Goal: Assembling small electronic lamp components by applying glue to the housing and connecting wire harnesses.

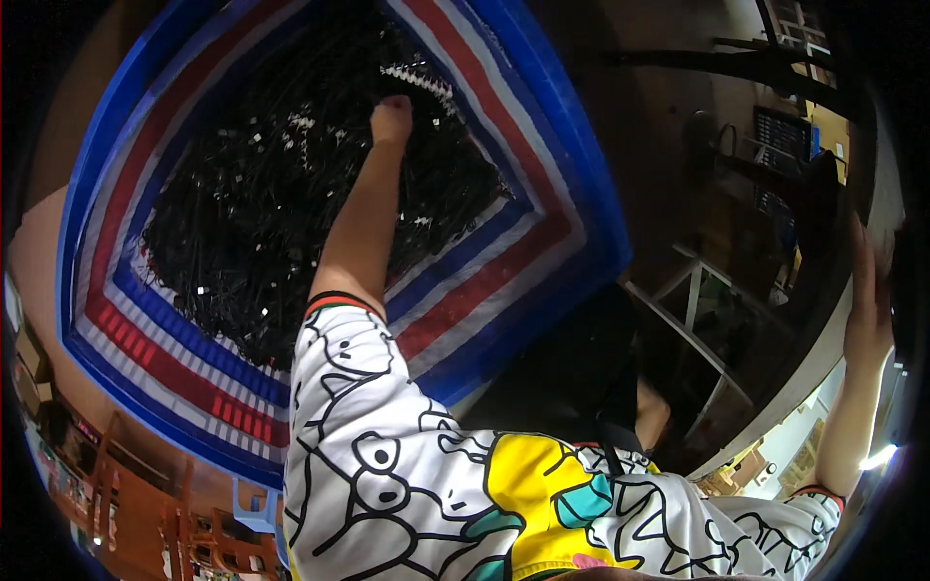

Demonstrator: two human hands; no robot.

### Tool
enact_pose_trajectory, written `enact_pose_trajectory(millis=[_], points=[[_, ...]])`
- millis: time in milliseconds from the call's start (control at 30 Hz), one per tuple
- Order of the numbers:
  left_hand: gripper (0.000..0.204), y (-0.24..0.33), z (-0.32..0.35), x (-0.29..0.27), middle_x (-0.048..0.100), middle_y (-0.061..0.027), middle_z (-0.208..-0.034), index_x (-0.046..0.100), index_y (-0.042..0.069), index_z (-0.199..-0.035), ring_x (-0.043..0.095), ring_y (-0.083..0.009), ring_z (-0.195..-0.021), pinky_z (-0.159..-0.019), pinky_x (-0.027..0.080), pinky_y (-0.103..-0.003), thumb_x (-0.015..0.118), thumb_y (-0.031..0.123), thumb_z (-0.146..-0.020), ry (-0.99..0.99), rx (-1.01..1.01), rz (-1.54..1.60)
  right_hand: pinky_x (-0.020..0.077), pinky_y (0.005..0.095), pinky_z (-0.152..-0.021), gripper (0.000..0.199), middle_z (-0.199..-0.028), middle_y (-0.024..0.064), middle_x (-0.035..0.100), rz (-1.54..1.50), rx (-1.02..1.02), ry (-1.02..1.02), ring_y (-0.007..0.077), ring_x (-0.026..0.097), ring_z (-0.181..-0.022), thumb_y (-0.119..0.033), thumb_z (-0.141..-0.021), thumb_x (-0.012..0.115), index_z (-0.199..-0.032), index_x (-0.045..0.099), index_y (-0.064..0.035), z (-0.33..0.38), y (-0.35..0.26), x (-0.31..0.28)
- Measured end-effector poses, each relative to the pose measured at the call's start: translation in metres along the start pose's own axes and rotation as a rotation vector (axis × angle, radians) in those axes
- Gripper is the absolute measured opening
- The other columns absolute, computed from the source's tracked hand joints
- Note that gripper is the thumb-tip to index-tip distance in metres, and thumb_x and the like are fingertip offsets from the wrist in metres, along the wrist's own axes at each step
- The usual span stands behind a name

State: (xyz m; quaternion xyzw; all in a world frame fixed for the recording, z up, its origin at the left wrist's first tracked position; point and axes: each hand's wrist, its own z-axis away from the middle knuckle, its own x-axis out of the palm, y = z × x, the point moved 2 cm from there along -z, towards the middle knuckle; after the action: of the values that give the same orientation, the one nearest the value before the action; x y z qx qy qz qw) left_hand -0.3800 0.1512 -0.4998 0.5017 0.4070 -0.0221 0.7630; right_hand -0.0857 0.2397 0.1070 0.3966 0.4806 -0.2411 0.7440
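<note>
My left arm reaches into a large blue-rimmed bin (572, 107) lined with red, white and blue striped woven sheet (528, 257). Inside lies a tangled heap of thin black wires or strips (262, 198) with small white pieces among them; their exact kind is hard to make out. Over the far part of the heap, my left hand (392, 118) is closed, its fingers curled, and whatever they grip is hidden. Just beyond it is a row of white pieces (418, 79). At the far right, my right hand (869, 295) has its fingers stretched out along a pale tabletop edge (823, 382).
A light metal frame (693, 295) stands between the bin and the tabletop. Dark bars (717, 63) and a black grid-like rack (780, 140) are at the upper right. A pale blue stool (256, 508) and reddish-brown wooden furniture (174, 537) stand at the lower left.
</note>
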Motion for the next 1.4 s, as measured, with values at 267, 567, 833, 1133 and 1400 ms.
enact_pose_trajectory(millis=[267, 567, 833, 1133, 1400], points=[[0.031, 0.024, -0.014, 0.052, 0.053, -0.0081, -0.109, 0.051, 0.003, -0.106, 0.051, -0.022, -0.094, -0.076, 0.043, -0.036, 0.05, 0.028, -0.087, -0.155, -0.97, 1.381, 0.0305, 0.0309, -0.099, 0.032, -0.117, 0.0112, 0.053, -0.054, 0.128, 0.024, 0.0191, 0.046, -0.113, -0.015, -0.092, 0.038, -0.118, 0.05, -0.0018, 0.014, 0.002, -0.002], [0.025, 0.048, 0.023, -0.023, 0.058, -0.0014, -0.084, 0.056, 0.006, -0.097, 0.054, -0.0116, -0.073, -0.065, 0.043, -0.028, 0.063, 0.021, -0.079, -0.089, -0.672, 1.326, 0.0312, 0.0323, -0.099, 0.03, -0.118, 0.0127, 0.051, -0.183, -0.023, 0.026, 0.0205, 0.045, -0.114, -0.011, -0.092, 0.038, -0.117, 0.05, 0.0011, 0.008, 0.006, -0.001], [0.046, -0.02, -0.002, -0.045, 0.063, -0.0142, -0.081, 0.058, -0.001, -0.094, 0.061, -0.0234, -0.066, -0.056, 0.048, -0.033, 0.045, 0.043, -0.085, -0.378, -0.494, 0.414, 0.0313, 0.0328, -0.099, 0.031, -0.116, 0.0122, 0.053, -0.1, 0.035, 0.025, 0.0209, 0.048, -0.111, -0.014, -0.092, 0.037, -0.116, 0.051, -0.0011, 0.008, 0.012, 0.004], [0.018, -0.062, -0.078, -0.099, 0.063, -0.0138, -0.079, 0.063, 0.008, -0.083, 0.06, -0.032, -0.074, -0.066, 0.047, -0.039, 0.055, 0.024, -0.079, 0.096, -0.077, -0.14, 0.033, 0.0304, -0.097, 0.031, -0.116, 0.0137, 0.053, -0.129, 0.157, 0.019, 0.0219, 0.048, -0.111, -0.012, -0.092, 0.035, -0.116, 0.05, 0.0012, 0.025, 0.015, -0.006], [0.055, -0.001, -0.054, -0.025, 0.049, -0.0228, -0.111, 0.044, 0.005, -0.115, 0.052, -0.0376, -0.097, -0.08, 0.044, -0.043, 0.061, 0.037, -0.073, 0.05, -0.368, 0.008, 0.0345, 0.028, -0.095, 0.032, -0.116, 0.0157, 0.052, -0.095, 0.206, -0.02, 0.0232, 0.048, -0.112, -0.008, -0.092, 0.032, -0.117, 0.048, 0.004, 0.029, 0.012, -0.011]])
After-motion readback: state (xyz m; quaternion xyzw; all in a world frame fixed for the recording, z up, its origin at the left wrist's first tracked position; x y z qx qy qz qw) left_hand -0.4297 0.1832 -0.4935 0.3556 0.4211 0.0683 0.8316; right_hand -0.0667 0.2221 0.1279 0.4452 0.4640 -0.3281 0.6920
